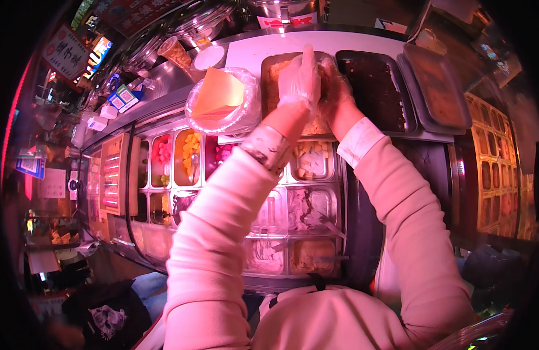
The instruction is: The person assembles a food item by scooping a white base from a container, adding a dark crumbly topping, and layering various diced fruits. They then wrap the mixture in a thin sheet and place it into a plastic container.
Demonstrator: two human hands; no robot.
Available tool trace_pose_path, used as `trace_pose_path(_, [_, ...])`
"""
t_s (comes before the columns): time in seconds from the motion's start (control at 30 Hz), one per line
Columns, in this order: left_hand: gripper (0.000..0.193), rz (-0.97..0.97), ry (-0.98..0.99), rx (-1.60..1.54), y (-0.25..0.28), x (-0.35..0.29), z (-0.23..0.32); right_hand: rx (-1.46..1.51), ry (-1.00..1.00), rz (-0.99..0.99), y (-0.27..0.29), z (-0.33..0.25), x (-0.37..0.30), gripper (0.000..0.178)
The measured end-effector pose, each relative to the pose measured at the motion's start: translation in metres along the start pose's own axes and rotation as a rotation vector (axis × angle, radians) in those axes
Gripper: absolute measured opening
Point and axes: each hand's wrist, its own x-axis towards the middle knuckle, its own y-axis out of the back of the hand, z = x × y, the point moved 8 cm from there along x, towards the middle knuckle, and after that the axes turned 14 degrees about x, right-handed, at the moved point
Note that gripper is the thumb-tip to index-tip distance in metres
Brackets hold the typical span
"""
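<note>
Both hands, in thin clear plastic gloves, come together over a metal tray [270,65] of pale, crumbly food. My left hand [298,83] is upright with one finger stretched up, its other fingers bent in toward the right. Close against it, my right hand [334,84] curls inward. Something dark shows between the palms, but the hands hide most of it and I cannot tell what it is. Directly right of them is a black tray [374,93] filled with a dark brown, crumbly food. To the left sits a plastic-lined round container [249,108] with orange-yellow paper sheets [218,93] on it.
Below my forearms, metal wells hold yellow fruit cubes [190,150], pink pieces [162,150], pale cubes [312,160] and creamy fillings [310,207]. A lidded tray [437,81] stands far right. A cup of nuts [175,52] and metal pots [208,23] line the back left. Someone in dark clothing [109,315] is lower left.
</note>
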Motion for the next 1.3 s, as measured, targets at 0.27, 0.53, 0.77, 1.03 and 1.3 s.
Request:
trace_pose_path(0.27, [0.065, -0.167, -0.075, -0.149, 0.063, 0.055, 0.013, 0.238, -0.115, 0.055, -0.042, 0.018, -0.008, 0.048])
trace_pose_path(0.53, [0.025, -0.368, -0.461, 0.604, 0.177, 0.018, -0.057, -0.086, -0.162, -0.098, -0.169, 0.072, -0.029, 0.039])
trace_pose_path(0.77, [0.033, -0.161, -0.432, 1.024, 0.189, -0.025, -0.088, -0.290, -0.361, -0.050, -0.147, 0.177, 0.001, 0.034])
trace_pose_path(1.03, [0.030, -0.164, -0.572, 0.745, 0.201, -0.022, -0.122, -1.155, 0.228, -0.151, -0.154, 0.183, -0.025, 0.067])
trace_pose_path(1.3, [0.042, 0.089, 0.202, -0.087, 0.257, 0.032, -0.216, -1.788, 0.105, -0.396, -0.206, 0.135, -0.014, 0.047])
